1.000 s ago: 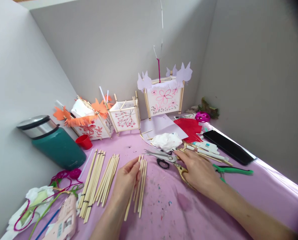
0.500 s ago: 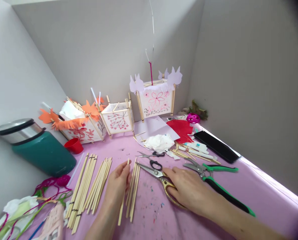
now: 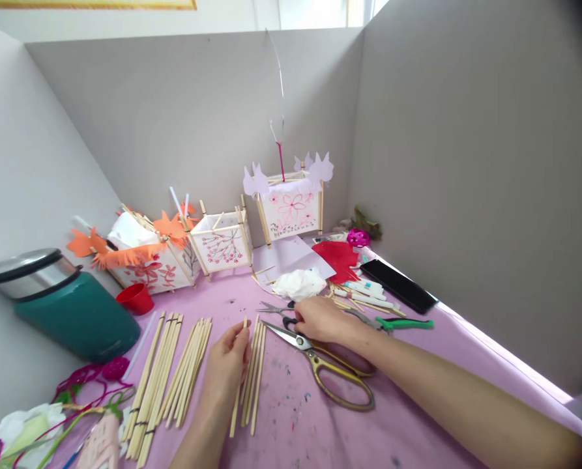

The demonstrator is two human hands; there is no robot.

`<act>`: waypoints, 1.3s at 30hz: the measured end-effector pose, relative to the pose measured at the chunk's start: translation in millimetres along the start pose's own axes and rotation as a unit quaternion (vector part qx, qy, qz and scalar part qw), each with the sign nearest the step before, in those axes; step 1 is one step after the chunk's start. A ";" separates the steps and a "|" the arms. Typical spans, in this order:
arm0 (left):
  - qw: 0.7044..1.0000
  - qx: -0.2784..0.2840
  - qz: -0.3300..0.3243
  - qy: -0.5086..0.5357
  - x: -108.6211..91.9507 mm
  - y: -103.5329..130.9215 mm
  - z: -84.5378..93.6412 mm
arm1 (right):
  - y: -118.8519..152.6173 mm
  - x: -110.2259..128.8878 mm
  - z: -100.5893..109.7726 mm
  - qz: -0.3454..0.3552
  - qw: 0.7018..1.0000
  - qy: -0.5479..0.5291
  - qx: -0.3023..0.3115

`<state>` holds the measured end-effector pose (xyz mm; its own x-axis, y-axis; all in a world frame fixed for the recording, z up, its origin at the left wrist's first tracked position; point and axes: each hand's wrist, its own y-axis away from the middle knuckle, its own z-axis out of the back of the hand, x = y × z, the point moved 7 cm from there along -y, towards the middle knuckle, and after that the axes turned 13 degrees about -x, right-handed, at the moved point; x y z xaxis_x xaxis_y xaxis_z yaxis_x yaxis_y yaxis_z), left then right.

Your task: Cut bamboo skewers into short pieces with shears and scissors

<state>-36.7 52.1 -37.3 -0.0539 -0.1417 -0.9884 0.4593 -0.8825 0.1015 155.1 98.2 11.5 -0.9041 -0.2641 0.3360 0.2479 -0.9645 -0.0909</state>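
My left hand (image 3: pixel 228 357) is closed round a thin wooden stick (image 3: pixel 234 417), held upright with its tip above the thumb. Just right of it several loose sticks (image 3: pixel 254 381) lie side by side. My right hand (image 3: pixel 320 318) has its fingers curled at the black handles of the small scissors (image 3: pixel 271 308), which lie on the cloth and are partly hidden by the hand. Beneath that wrist rest the large scissors with gold handles (image 3: pixel 342 384), untouched by the fingers. Left of my left hand are a pile of sticks (image 3: pixel 188 371) and sticks bundled with black bands (image 3: pixel 156 384).
A teal flask (image 3: pixel 80 319) and red cup (image 3: pixel 135 299) stand left. Paper lanterns (image 3: pixel 222 247) line the back by the grey partition. White crumpled tissue (image 3: pixel 299 284), markers (image 3: pixel 369 290), a phone (image 3: pixel 397 285) and green-handled pruners (image 3: pixel 404 324) lie right. Magenta yarn (image 3: pixel 115 369) is front left.
My right hand has left the large scissors' gold handles and moved forward to the small scissors. My left hand still holds its stick. The head view has tilted up.
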 end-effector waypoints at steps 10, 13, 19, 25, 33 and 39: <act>0.998 0.023 0.024 0.049 1.7 -2.5 -2.1 | -8.8 -25.8 9.6 -0.097 0.934 -0.324 0.113; 0.998 0.025 0.024 0.050 0.6 -1.8 -2.3 | -4.7 -28.7 2.9 -0.122 0.896 -0.405 0.134; 0.998 0.021 0.025 0.051 -1.2 -0.1 -1.4 | 2.7 -34.3 -12.2 -0.147 0.863 -0.464 0.136; 0.998 0.021 0.027 0.056 0.2 -1.8 -0.8 | 12.6 -52.9 4.7 -0.148 0.904 -0.398 0.050; 0.998 0.017 0.027 0.057 2.0 -2.5 -1.4 | -12.9 -125.3 77.3 -0.211 0.950 -0.072 -0.217; 0.997 0.014 0.034 0.065 4.1 -4.3 -1.7 | -33.8 -119.4 83.7 -0.190 0.957 0.073 -0.204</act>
<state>-37.4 56.1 -42.0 0.0915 -0.1435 -0.9854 0.4333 -0.8852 0.1692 283.8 162.5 52.9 -0.9483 0.1375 0.2860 -0.2387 -0.9029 -0.3575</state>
